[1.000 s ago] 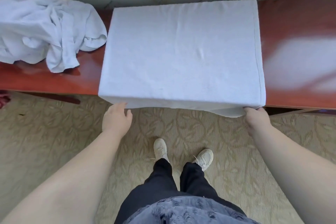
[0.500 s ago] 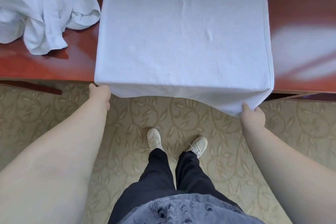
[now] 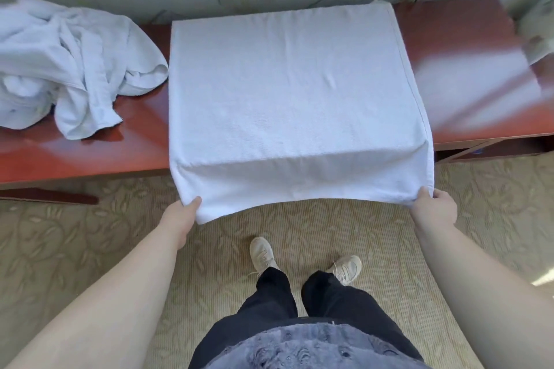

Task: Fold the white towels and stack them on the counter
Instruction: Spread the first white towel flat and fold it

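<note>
Head view: pinching the near corners of the towel (image 3: 284, 84), left grip (image 3: 181, 216) at the cloth's lower left, right grip (image 3: 433, 210) at its lower right, each closed on the hem. Lying spread across centre frame on the desk (image 3: 135, 141), long axis seemingly running up-frame, near strip hanging over the front edge just above both grips. Looking white and smooth, with one small crease right of centre. Probably calling for carrying the hem up-frame to the far edge, both grips equally near. Sitting at upper left: crumpled heap (image 3: 60, 69).
</note>
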`<action>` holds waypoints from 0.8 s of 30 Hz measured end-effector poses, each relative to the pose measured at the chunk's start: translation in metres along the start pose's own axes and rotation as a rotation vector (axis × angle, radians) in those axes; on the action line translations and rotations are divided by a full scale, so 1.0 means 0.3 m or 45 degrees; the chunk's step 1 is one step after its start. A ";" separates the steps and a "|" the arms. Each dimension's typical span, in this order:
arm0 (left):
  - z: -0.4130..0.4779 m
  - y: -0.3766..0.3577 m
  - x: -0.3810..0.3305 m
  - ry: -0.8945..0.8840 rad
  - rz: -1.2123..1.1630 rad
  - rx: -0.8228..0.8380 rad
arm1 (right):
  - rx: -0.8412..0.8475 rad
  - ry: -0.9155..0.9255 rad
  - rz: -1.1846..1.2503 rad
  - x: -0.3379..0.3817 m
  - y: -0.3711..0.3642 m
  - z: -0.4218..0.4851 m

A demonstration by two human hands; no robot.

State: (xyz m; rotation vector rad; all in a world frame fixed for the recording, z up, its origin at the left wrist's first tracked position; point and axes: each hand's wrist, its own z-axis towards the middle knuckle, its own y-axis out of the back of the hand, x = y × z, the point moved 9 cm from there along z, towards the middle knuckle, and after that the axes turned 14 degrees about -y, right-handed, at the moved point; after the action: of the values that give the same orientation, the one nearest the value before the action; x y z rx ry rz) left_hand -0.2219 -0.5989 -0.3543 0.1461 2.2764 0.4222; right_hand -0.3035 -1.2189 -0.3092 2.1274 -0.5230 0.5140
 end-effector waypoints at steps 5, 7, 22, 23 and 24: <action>-0.113 0.053 -0.008 -0.059 -0.174 -0.207 | 0.024 0.066 -0.075 0.032 0.041 -0.047; -0.141 0.085 -0.028 -0.148 -0.091 -0.300 | 0.035 0.109 -0.125 0.049 0.058 -0.047; -0.339 0.154 -0.128 -0.204 -0.517 -0.514 | 0.198 0.301 -0.108 0.207 0.191 -0.078; -0.343 0.154 -0.126 -0.164 -0.551 -0.501 | 0.196 0.345 -0.176 0.225 0.187 -0.087; -0.346 0.151 -0.124 -0.124 -0.582 -0.484 | 0.199 0.386 -0.249 0.239 0.180 -0.090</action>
State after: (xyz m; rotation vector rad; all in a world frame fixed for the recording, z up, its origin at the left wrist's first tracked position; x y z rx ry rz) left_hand -0.2747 -0.5917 -0.2475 -0.5244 2.0109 0.5749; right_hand -0.2776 -1.2388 -0.2212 2.1660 -0.1057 0.7686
